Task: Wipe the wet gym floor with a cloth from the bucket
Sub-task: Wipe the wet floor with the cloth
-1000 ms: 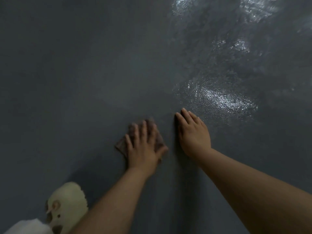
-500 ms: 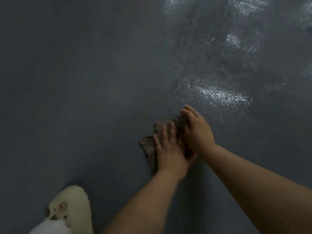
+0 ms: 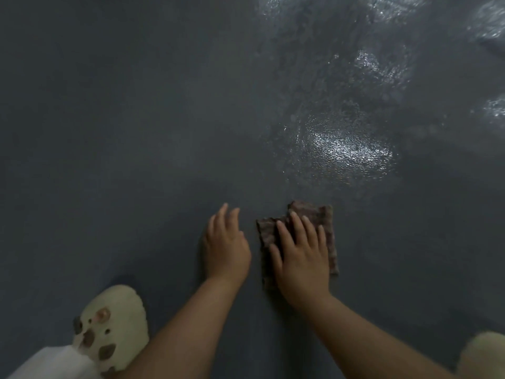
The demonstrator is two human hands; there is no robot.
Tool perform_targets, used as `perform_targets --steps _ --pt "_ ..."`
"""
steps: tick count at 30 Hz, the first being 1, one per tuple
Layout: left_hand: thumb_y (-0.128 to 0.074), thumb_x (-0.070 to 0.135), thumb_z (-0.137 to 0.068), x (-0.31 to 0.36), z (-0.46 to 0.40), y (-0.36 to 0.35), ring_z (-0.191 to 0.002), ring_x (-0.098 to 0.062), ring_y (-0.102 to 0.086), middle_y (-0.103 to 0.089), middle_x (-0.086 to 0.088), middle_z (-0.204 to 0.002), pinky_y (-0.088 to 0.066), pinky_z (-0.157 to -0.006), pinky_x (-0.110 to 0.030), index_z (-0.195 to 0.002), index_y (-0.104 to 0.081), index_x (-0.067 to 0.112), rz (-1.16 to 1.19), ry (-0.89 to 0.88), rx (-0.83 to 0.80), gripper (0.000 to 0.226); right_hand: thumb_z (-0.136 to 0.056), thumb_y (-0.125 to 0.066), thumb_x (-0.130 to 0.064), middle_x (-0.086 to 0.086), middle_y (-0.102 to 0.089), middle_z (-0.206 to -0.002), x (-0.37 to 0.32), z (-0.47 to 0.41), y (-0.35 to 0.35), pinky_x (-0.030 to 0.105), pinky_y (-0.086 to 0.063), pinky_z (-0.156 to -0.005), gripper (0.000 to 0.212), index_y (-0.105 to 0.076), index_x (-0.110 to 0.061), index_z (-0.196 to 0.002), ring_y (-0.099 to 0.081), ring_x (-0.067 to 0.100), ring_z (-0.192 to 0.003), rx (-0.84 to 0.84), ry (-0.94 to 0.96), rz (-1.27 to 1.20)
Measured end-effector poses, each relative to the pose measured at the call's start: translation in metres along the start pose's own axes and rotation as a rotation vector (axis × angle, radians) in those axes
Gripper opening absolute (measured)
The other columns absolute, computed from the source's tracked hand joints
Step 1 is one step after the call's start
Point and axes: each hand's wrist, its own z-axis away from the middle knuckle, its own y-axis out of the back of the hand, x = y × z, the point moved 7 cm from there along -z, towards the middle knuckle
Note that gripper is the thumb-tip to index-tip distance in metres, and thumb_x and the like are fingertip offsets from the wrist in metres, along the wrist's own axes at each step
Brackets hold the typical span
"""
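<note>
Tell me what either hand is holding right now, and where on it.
The right hand presses flat on the middle of the brown cloth, pinning it to the floor rather than gripping it. The left hand holds nothing.

Bare forearms, cream clogs, pale trouser leg

Both forearms are bare to the frame edge, with no sleeves, watch or rings showing on the left hand (image 3: 225, 248) or the right hand (image 3: 302, 265). The left foot wears a cream foam clog (image 3: 113, 325) with round holes, one plugged by a pinkish charm; a white trouser cuff (image 3: 54, 363) sits over its heel. A second cream clog (image 3: 483, 356) shows at the lower right corner
</note>
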Motion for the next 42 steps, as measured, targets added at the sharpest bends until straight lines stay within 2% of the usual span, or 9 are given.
perform_targets --steps 4,11,15,18,23,27,33,38,42 --pt "-0.048 0.017 -0.093 -0.01 0.002 0.007 -0.141 -0.023 -0.019 -0.021 -0.002 -0.155 -0.015 -0.112 -0.033 -0.14 -0.038 0.015 -0.029 0.095 0.013 0.049 -0.085 -0.035 -0.051 0.008 -0.044 -0.145 -0.008 0.012 -0.023 0.055 -0.002 -0.109 0.062 -0.052 -0.019 -0.134 -0.026 0.027 -0.136 -0.109 -0.099 0.118" --pt "-0.048 0.011 -0.093 -0.012 -0.003 0.01 -0.14 -0.018 -0.025 -0.03 0.001 -0.153 -0.015 -0.111 -0.028 -0.141 -0.04 0.014 0.094 0.182 0.032 0.049 -0.086 -0.03 -0.048 0.003 -0.042 -0.147 -0.03 -0.037 -0.036 0.059 -0.008 -0.108 0.06 -0.049 -0.022 -0.137 -0.031 0.027 -0.139 -0.17 0.13 0.208" --pt "-0.05 0.008 -0.091 -0.013 -0.003 0.012 -0.138 -0.02 -0.029 -0.034 -0.003 -0.151 -0.019 -0.111 -0.031 -0.142 -0.038 0.011 0.125 0.175 0.043 0.053 -0.091 -0.015 -0.055 -0.001 -0.01 -0.159 -0.052 -0.075 -0.037 0.055 0.007 -0.111 0.064 -0.02 -0.031 -0.15 -0.003 0.022 -0.147 -0.326 0.399 0.238" --pt "-0.051 0.013 -0.092 -0.003 0.001 0.009 -0.141 -0.02 -0.023 -0.026 -0.002 -0.154 -0.016 -0.112 -0.033 -0.144 -0.033 0.014 0.091 0.176 0.018 0.056 -0.09 -0.014 -0.06 -0.002 0.003 -0.16 -0.04 -0.087 -0.029 0.055 0.013 -0.11 0.062 -0.011 -0.041 -0.149 0.008 0.022 -0.146 -0.338 0.421 0.263" --pt "-0.054 0.018 -0.091 0.037 0.008 0.002 -0.144 -0.021 -0.011 -0.016 -0.001 -0.157 -0.012 -0.114 -0.035 -0.145 -0.031 0.017 0.079 0.053 -0.026 0.058 -0.094 -0.02 -0.059 -0.004 0.005 -0.159 -0.002 -0.091 -0.016 0.063 0.016 -0.105 0.055 -0.01 -0.047 -0.147 0.01 0.02 -0.146 -0.282 0.211 0.235" --pt "-0.048 0.033 -0.095 0.071 0.02 -0.016 -0.145 -0.019 0.001 0.002 0.001 -0.159 -0.006 -0.115 -0.034 -0.15 -0.014 0.025 -0.058 -0.091 -0.188 0.065 -0.091 -0.013 -0.058 -0.006 -0.004 -0.159 0.061 -0.091 0.006 0.058 0.01 -0.11 0.057 -0.016 -0.046 -0.147 0.004 0.017 -0.147 -0.202 0.007 0.216" --pt "-0.061 0.063 -0.077 0.099 0.041 -0.04 -0.145 -0.024 0.005 0.011 -0.006 -0.158 -0.006 -0.116 -0.039 -0.15 -0.001 0.031 -0.332 -0.178 -0.405 0.1 -0.099 -0.025 -0.049 -0.009 0.008 -0.159 0.186 -0.067 0.049 0.057 0.009 -0.112 0.053 -0.009 -0.043 -0.148 0.011 0.011 -0.145 -0.172 -0.473 0.183" --pt "-0.071 0.059 -0.07 0.1 0.054 -0.052 -0.145 -0.028 0.009 0.021 -0.011 -0.155 -0.003 -0.116 -0.043 -0.149 0.014 0.024 -0.455 -0.14 -0.466 0.121 -0.098 -0.021 -0.049 -0.004 0.01 -0.159 0.247 -0.027 0.069 0.067 0.006 -0.108 0.053 -0.01 -0.041 -0.149 0.012 0.014 -0.145 -0.066 -0.884 0.069" --pt "-0.074 0.054 -0.069 0.103 0.051 -0.056 -0.145 -0.03 0.009 0.019 -0.012 -0.156 0.001 -0.116 -0.043 -0.149 0.013 0.022 -0.483 -0.117 -0.474 0.123 -0.098 -0.024 -0.049 0.0 0.01 -0.159 0.234 -0.027 0.063 0.061 0.001 -0.112 0.057 -0.008 -0.034 -0.151 0.011 0.02 -0.146 -0.043 -0.913 0.028"
